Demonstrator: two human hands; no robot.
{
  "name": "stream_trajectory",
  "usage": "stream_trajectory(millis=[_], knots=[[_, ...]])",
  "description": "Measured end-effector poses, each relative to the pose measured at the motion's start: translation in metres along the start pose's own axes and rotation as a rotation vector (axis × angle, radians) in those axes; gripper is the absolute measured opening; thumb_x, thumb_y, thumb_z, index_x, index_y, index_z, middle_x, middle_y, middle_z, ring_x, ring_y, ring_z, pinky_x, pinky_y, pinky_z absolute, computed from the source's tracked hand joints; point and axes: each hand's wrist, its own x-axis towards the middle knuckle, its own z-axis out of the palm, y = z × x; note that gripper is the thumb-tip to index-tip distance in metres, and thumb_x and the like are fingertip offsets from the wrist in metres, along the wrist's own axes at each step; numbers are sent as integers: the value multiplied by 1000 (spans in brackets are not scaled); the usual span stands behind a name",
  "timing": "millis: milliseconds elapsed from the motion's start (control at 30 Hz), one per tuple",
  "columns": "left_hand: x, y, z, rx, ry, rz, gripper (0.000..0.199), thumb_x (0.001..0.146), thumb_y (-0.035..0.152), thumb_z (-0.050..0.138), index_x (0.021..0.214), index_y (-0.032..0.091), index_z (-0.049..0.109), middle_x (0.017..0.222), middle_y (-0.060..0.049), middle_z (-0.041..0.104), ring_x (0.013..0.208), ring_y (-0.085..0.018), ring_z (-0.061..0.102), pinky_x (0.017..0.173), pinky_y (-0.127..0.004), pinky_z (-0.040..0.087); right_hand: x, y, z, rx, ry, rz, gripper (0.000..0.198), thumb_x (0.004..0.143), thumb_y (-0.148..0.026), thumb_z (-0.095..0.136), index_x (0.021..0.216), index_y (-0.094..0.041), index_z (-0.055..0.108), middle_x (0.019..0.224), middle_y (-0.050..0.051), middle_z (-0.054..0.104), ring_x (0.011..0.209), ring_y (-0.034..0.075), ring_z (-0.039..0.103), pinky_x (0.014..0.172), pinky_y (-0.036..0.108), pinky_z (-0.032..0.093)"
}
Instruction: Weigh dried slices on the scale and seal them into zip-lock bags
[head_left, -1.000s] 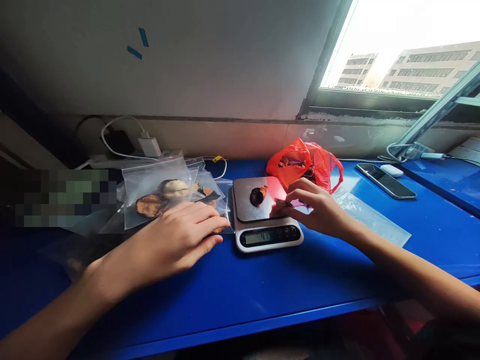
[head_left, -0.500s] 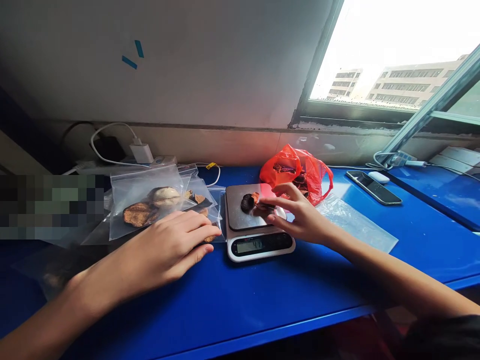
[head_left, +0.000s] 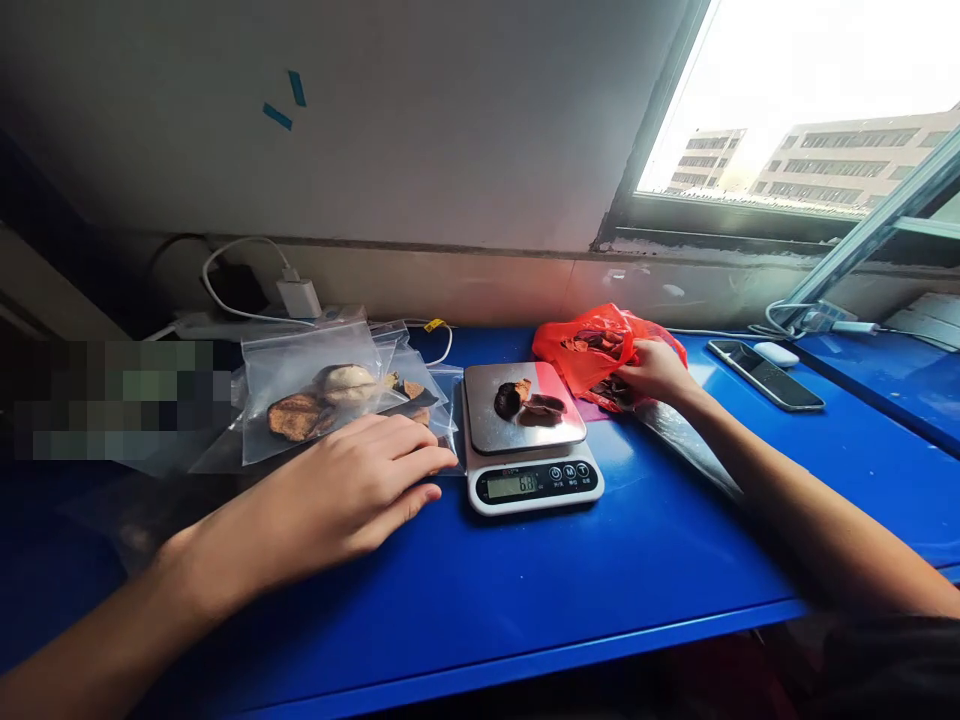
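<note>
A kitchen scale (head_left: 487, 435) with a steel plate stands on the blue table. Two dried dark brown peel-like pieces lie on it: a curled one (head_left: 511, 399) and a longer one (head_left: 543, 408). The display (head_left: 512, 484) appears to read 6.8. My right hand (head_left: 654, 372) reaches into the mouth of a red plastic bag (head_left: 559, 345) holding several similar dried pieces (head_left: 596, 342); its fingertips are hidden there. My left hand (head_left: 375, 475) rests with fingers stretched out over clear zip bags (head_left: 300, 350), left of the scale, with nothing visible in it.
Brown and pale dried slices (head_left: 296, 416) show inside the zip bags. A clear plastic sheet (head_left: 694, 450) lies under my right forearm. At the right are a phone (head_left: 765, 376) and a white earbud case (head_left: 777, 353). A white charger (head_left: 298, 298) and cables sit by the wall.
My right hand has left a dark piece on the scale and moved right into the red bag. The display has risen from about 4.1. My left hand keeps its pose; the view has shifted slightly.
</note>
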Motion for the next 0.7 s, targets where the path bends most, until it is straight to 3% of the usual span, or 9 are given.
stream_trajectory(millis=[233, 467, 567, 700], knots=[[0, 1, -3, -1, 6, 1, 27, 97, 27, 45, 113, 23, 66, 111, -7, 67, 101, -24, 63, 91, -38, 51, -7, -15, -12, 65, 200, 42, 14, 76, -24, 55, 82, -21, 67, 90, 7, 72, 81, 23, 66, 73, 38, 54], [1, -1, -1, 14, -28, 5, 30, 99, 29, 40, 112, 22, 66, 109, -8, 67, 99, -26, 63, 88, -41, 51, -34, -60, -46, 225, 414, -141, 10, 90, -29, 57, 95, -24, 65, 98, 7, 70, 92, 21, 67, 82, 39, 56], [3, -1, -1, -12, -23, 4, 29, 98, 28, 41, 111, 22, 66, 108, -8, 67, 98, -25, 63, 88, -40, 52, -42, -78, -53, 258, 355, -312, 3, 87, -22, 61, 88, -25, 63, 92, 5, 67, 85, 20, 65, 75, 38, 54], [4, -1, -3, -20, -39, 1, 29, 98, 25, 41, 111, 22, 67, 106, -7, 68, 98, -25, 64, 86, -40, 52, -50, -95, -49, 272, 85, -488, 11, 86, -18, 63, 80, -23, 55, 83, 2, 65, 73, 16, 63, 63, 32, 51]])
